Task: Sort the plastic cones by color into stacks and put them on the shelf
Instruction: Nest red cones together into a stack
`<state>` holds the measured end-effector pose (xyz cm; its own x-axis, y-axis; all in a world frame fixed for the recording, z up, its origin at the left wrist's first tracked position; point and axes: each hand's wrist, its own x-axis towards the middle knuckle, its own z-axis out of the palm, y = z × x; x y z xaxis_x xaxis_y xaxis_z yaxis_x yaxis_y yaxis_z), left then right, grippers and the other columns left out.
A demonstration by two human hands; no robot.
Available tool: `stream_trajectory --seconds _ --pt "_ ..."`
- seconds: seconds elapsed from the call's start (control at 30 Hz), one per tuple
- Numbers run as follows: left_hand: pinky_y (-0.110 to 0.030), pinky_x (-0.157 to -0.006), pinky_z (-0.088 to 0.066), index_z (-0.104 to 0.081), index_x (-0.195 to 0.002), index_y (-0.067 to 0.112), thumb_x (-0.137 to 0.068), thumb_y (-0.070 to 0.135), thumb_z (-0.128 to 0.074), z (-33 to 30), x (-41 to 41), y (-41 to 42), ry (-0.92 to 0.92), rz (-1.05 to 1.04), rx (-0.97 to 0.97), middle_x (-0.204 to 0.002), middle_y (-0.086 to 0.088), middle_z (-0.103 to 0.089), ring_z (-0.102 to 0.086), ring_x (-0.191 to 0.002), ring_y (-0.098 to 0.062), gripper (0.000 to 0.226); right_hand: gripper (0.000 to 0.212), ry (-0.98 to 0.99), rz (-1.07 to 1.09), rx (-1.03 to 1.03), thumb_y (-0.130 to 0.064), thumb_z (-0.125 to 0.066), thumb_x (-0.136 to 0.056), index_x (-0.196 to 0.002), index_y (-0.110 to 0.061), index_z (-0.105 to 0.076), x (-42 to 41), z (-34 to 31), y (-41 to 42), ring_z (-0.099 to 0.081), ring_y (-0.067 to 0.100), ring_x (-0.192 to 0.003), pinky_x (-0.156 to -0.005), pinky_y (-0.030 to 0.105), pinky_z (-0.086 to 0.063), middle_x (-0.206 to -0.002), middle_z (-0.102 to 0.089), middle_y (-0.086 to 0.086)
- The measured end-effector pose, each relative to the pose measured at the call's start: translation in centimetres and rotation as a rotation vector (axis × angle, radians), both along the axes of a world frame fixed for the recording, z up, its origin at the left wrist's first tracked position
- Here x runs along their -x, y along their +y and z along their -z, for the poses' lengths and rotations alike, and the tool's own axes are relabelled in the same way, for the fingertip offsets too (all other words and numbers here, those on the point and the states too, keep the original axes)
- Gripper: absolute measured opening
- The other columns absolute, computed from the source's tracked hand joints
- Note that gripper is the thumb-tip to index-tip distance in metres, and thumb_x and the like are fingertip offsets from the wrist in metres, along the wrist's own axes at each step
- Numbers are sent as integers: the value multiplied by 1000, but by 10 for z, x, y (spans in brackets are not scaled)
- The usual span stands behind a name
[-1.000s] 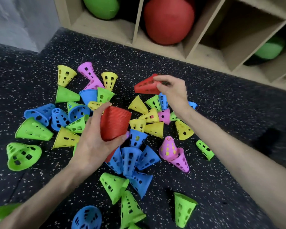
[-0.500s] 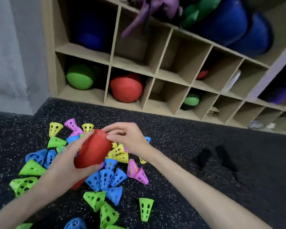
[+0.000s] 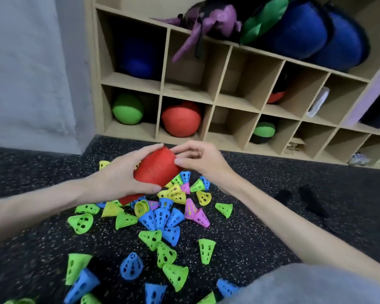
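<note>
At far left, grey wall (image 3: 26, 69), dark speckled floor (image 3: 261, 216) below it. Left hand (image 3: 119, 178) wraps its fingers and thumb round the red cone stack (image 3: 156, 166), held tilted in the air above the loose pile, wide end toward the right hand. Scattered on the floor under and in front of both hands: green cones (image 3: 80, 222), yellow cones (image 3: 111, 210), blue cones (image 3: 160, 216), pink cones (image 3: 195, 213), lying on their sides, many touching or overlapping; more green and blue ones sit nearer the camera (image 3: 176, 275). Right hand (image 3: 202, 161) touches the stack's upper right edge with curled fingertips and thumb, pinching at its rim; can't tell if a separate cone is in that pinch. Behind the hands stands the wooden cubby shelf (image 3: 215, 99). Its bottom row holds a green ball (image 3: 127, 109), then a red ball (image 3: 181, 119), then a smaller green ball (image 3: 263, 130) further right. A blue ball (image 3: 136, 62) sits in the cubby above the green one. On the shelf top: purple fabric (image 3: 208, 20) and blue bags (image 3: 305, 31). At bottom right, grey clothing (image 3: 316, 284).
</note>
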<state>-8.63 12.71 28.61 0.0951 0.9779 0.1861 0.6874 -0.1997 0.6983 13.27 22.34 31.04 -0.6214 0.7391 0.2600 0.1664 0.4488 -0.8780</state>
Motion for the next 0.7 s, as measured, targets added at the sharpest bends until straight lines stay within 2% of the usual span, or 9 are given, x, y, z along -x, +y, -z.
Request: stream_trajectory --seconds 0.17,0.27,0.33,0.43,0.53,0.63,0.7 --pt "-13 -83 -53 -28 -153 50 -78 37 -87 -24 -4 -10 117 65 82 -134 15 -57 -63 -97 4 97 25 62 -7 54 4 -73 -87 -111 0 -71 -10 5 -16 -71 20 -88 -84 41 -60 -98 -75 22" --pt "-3 -83 -44 -27 -156 45 -78 37 -87 -30 -13 -9 196 74 92 -134 16 -54 -59 -105 -1 98 23 90 24 71 4 -75 -85 -105 -8 -73 -20 14 -17 -71 21 -84 -79 34 -62 -98 -74 22" --pt "-6 -84 -42 -26 -157 43 -77 41 -86 -24 -22 -8 223 66 120 -134 13 -53 -57 -107 -3 100 24 84 30 96 2 -76 -84 -104 -10 -73 -31 24 -16 -71 24 -84 -79 37 -63 -97 -73 20" --pt "-2 -75 -41 -28 -155 40 -77 45 -85 -3 -38 -5 214 64 166 -127 9 -50 -54 -93 9 97 29 59 36 161 0 -78 -84 -109 -12 -71 -52 45 -16 -70 25 -81 -80 41 -62 -90 -73 13" --pt "-3 -73 -42 -34 -151 38 -77 47 -85 25 -57 0 184 75 197 -132 8 -51 -54 -92 10 91 39 25 52 253 1 -76 -84 -118 -17 -68 -74 69 -21 -71 18 -78 -75 35 -64 -82 -70 5" --pt "-9 -70 -41 -38 -147 38 -75 46 -86 51 -75 9 109 67 204 -130 10 -54 -57 -87 5 87 47 -18 109 343 4 -75 -84 -124 -19 -65 -96 94 -26 -73 13 -75 -70 24 -61 -84 -68 5" --pt "-14 -72 -41 -41 -145 36 -75 46 -86 69 -87 15 61 43 201 -124 10 -55 -57 -91 1 85 53 -19 154 399 3 -75 -83 -130 -17 -63 -110 112 -29 -74 14 -78 -72 26 -62 -86 -68 4"
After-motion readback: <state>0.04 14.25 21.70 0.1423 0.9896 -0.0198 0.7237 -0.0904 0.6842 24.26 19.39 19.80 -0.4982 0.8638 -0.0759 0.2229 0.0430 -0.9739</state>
